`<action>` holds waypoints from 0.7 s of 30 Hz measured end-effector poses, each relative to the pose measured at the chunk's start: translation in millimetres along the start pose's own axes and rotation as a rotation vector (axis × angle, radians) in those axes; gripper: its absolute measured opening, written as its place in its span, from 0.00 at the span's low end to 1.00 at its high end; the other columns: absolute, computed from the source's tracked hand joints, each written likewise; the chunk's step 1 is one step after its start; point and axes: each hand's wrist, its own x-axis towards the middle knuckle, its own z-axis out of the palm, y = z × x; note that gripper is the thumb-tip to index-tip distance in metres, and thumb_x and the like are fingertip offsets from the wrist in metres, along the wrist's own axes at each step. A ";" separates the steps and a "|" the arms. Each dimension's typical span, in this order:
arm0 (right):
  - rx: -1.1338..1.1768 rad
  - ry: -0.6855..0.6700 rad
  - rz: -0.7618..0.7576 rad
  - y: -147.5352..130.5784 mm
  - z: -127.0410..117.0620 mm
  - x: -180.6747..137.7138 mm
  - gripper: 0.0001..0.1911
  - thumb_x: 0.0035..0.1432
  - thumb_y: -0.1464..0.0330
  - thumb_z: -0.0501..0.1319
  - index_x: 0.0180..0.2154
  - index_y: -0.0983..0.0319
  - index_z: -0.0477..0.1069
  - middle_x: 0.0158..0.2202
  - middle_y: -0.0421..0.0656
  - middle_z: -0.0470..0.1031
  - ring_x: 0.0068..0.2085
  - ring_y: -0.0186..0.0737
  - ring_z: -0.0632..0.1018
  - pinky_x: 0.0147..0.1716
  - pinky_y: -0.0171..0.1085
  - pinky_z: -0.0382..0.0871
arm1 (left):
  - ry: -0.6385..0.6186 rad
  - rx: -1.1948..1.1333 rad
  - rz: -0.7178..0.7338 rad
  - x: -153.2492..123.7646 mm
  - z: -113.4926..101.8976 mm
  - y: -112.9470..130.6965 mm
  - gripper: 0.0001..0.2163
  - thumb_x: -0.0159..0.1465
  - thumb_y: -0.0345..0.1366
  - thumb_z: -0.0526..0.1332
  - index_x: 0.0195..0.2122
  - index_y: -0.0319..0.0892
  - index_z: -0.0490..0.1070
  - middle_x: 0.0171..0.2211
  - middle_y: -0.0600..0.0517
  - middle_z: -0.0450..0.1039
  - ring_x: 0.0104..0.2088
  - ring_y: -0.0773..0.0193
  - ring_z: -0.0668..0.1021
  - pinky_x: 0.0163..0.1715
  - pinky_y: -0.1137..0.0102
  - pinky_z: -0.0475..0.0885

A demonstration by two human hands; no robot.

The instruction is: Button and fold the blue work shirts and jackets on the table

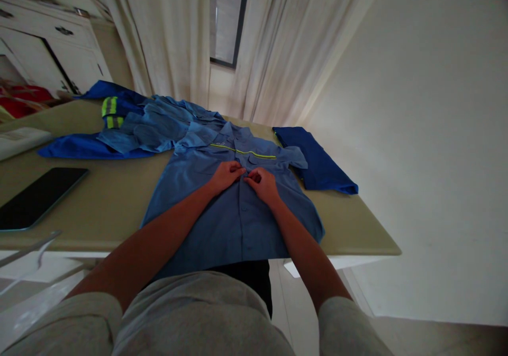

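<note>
A light blue work shirt [222, 213] with a yellow-green chest stripe lies flat, front up, on the beige table [115, 202], its hem hanging over the near edge. My left hand [225, 176] and my right hand [262, 182] meet at the shirt's button line, just below the chest stripe. Both hands have their fingers curled and pinched on the placket fabric. The fingertips are partly hidden, so the button itself does not show.
A heap of blue garments [143, 126] with a reflective yellow band lies at the table's back left. A folded dark blue cloth [313, 157] sits to the right of the shirt. A dark tablet [37, 197] rests at the left. Curtains and a white cabinet stand behind.
</note>
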 end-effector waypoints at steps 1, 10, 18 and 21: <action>-0.001 -0.015 -0.001 0.4 0.6 -0.5 0.11 0.61 0.59 0.68 0.33 0.60 0.74 0.28 0.39 0.76 0.29 0.35 0.73 0.32 0.35 0.66 | 0.004 -0.007 -0.002 -0.1 0.4 0.9 0.15 0.58 0.47 0.68 0.29 0.40 0.73 0.24 0.54 0.74 0.26 0.66 0.75 0.28 0.72 0.71; -0.006 0.131 -0.054 -21.7 -30.1 -0.3 0.12 0.64 0.57 0.64 0.36 0.60 0.76 0.33 0.41 0.77 0.32 0.38 0.74 0.35 0.36 0.68 | -0.233 0.077 -0.026 -2.7 2.0 5.6 0.11 0.59 0.43 0.65 0.26 0.41 0.73 0.25 0.52 0.75 0.27 0.64 0.75 0.29 0.71 0.70; -0.139 -0.316 -0.123 -56.6 -41.1 -73.8 0.07 0.62 0.63 0.70 0.39 0.59 0.76 0.36 0.40 0.77 0.33 0.36 0.76 0.36 0.35 0.68 | -0.525 0.133 -0.029 -11.0 3.1 18.5 0.28 0.70 0.53 0.50 0.19 0.41 0.71 0.19 0.50 0.72 0.23 0.63 0.73 0.29 0.69 0.68; -0.180 -0.253 -0.085 -47.6 -27.0 -93.6 0.05 0.65 0.65 0.67 0.42 0.59 0.76 0.39 0.42 0.78 0.35 0.37 0.77 0.37 0.35 0.69 | -0.614 0.058 -0.071 -13.1 1.4 21.0 0.29 0.70 0.55 0.49 0.22 0.40 0.74 0.22 0.47 0.76 0.24 0.62 0.75 0.29 0.68 0.68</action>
